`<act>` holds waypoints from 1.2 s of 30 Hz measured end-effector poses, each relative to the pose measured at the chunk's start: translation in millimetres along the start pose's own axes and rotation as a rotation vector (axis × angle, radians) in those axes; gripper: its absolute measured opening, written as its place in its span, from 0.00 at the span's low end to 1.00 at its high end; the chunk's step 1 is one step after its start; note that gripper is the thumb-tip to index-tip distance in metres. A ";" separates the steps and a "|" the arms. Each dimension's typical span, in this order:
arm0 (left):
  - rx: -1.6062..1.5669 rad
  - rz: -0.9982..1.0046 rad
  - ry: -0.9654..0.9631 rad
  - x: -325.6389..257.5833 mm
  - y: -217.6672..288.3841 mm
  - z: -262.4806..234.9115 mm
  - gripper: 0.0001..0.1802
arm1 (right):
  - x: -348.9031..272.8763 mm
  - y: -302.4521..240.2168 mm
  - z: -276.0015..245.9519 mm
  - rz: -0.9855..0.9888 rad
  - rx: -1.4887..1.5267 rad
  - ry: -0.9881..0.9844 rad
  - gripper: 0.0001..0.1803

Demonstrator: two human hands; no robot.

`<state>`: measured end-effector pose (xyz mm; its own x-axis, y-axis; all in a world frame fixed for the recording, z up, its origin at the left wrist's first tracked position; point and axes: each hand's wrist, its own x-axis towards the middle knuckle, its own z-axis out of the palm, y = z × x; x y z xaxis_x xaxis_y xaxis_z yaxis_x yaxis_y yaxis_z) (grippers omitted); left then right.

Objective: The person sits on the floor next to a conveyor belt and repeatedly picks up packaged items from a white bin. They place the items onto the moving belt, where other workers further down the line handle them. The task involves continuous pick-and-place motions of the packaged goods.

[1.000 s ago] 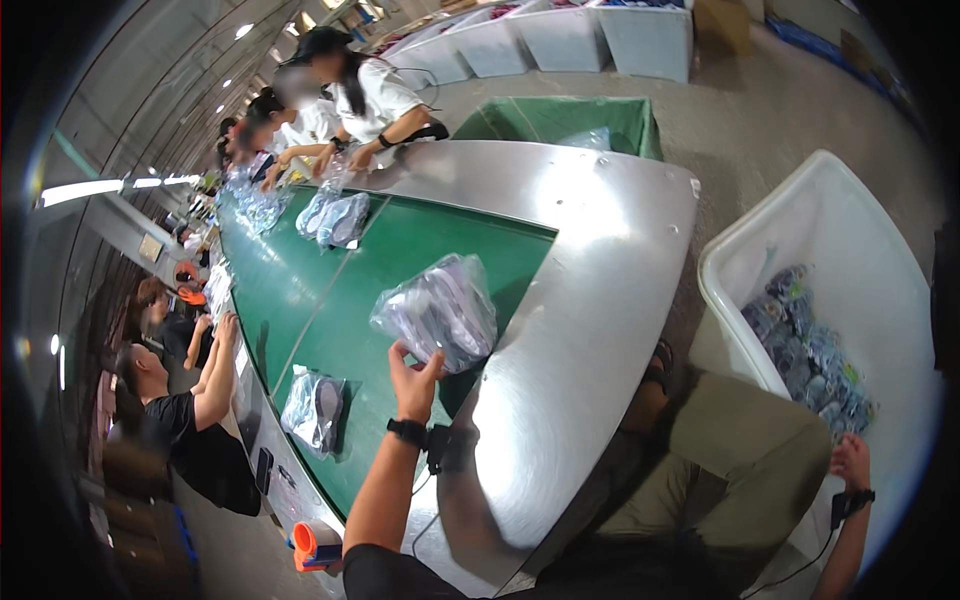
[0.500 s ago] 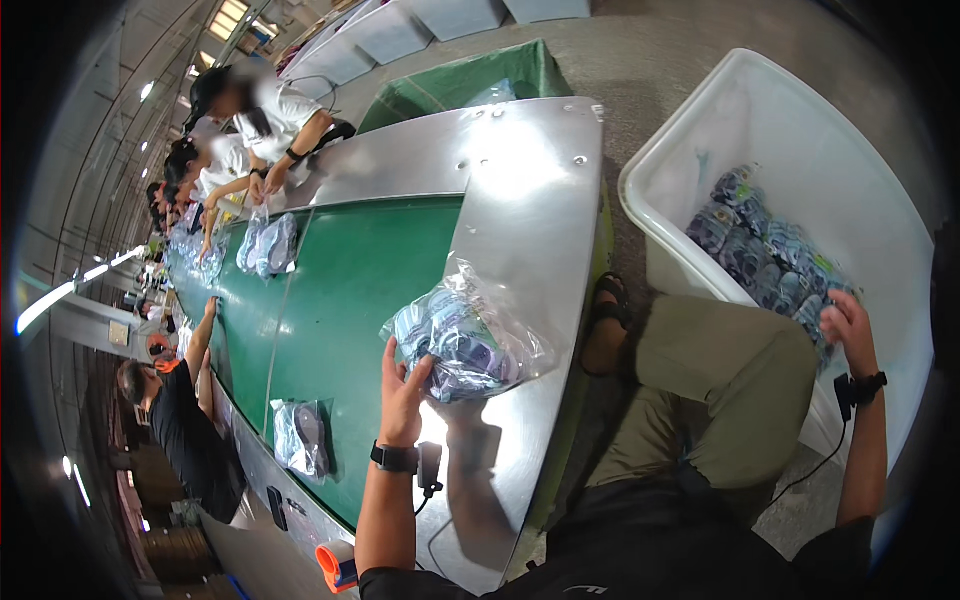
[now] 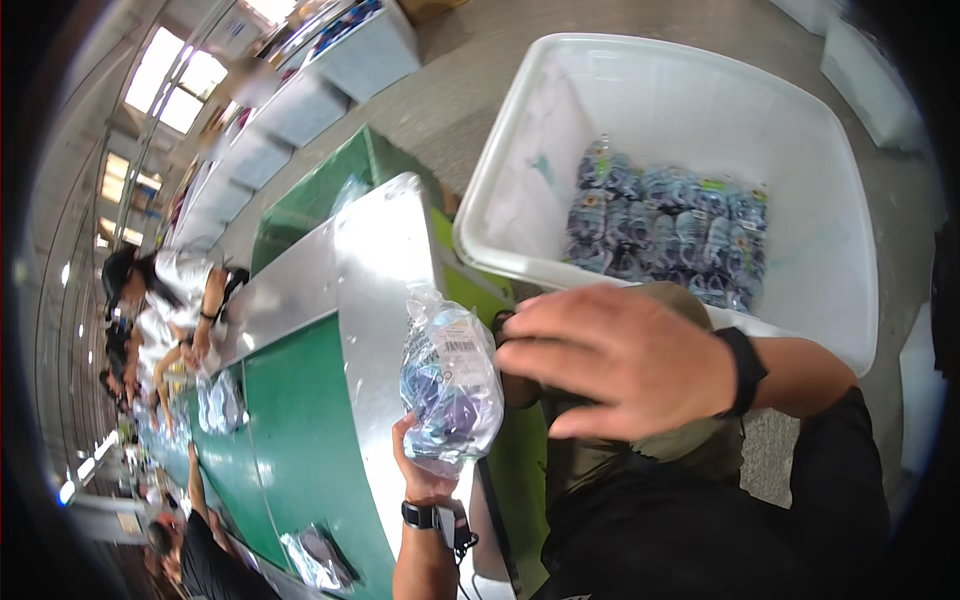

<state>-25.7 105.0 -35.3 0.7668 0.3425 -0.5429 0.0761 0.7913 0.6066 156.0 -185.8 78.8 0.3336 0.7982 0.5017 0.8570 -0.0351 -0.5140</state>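
Observation:
My left hand (image 3: 427, 482) grips the lower end of a clear plastic bag of shoes (image 3: 450, 375), raised at the edge of the metal table. Light blue and purple shoes show through the film, along with a printed label. My right hand (image 3: 630, 352) reaches across in front of me, fingers stretched and apart, holding nothing. Its fingertips point at the bag's right side without clearly touching it. Behind it, a large white bin (image 3: 492, 225) holds rows of bagged shoes (image 3: 665, 235) in the same colours.
A green conveyor belt (image 3: 300, 420) runs to the left, bordered by the metal table (image 3: 385, 250). Bagged shoes (image 3: 318, 555) lie on it. Co-workers (image 3: 180, 290) stand along the far side. A green-covered container (image 3: 320, 185) and white bins (image 3: 365, 55) stand behind.
My view has swung right. The right hand has come out of the bin and across toward the bag. My left hand now holds the bag more upright, its label showing.

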 end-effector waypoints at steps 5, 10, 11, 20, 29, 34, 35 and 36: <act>-0.100 -0.200 -0.203 7.4 -22.1 43.8 0.35 | -6.9 -7.0 17.2 -0.128 -0.240 0.084 0.39; 0.145 -0.161 -0.263 -6.2 -50.5 96.8 0.32 | -35.7 0.9 22.6 0.026 -0.411 -0.034 0.22; 0.180 -0.152 -0.217 -4.7 -57.5 108.9 0.31 | -40.9 4.6 19.9 0.070 -0.399 -0.035 0.16; 0.253 -0.037 -0.308 0.4 -102.8 187.6 0.29 | -73.6 10.6 -11.3 0.121 -0.776 0.236 0.19; 0.536 0.091 -0.516 -0.4 -110.4 205.2 0.40 | -117.3 61.4 -60.1 0.319 -0.513 0.248 0.26; 0.819 0.317 -0.307 3.3 -86.0 164.2 0.30 | -186.0 133.7 -110.7 0.723 -0.390 0.380 0.35; 0.818 0.319 -0.231 4.3 -78.7 152.4 0.29 | -202.8 150.5 -119.9 0.797 -0.480 0.392 0.36; 0.742 0.283 -0.203 5.3 -68.7 139.9 0.25 | -218.6 167.6 -128.1 0.836 -0.578 0.411 0.37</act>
<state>62.3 -18.4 1.4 0.9152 0.3242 -0.2393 0.2097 0.1236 0.9699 277.0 -443.2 -27.9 0.9086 0.1334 0.3958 0.3185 -0.8343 -0.4500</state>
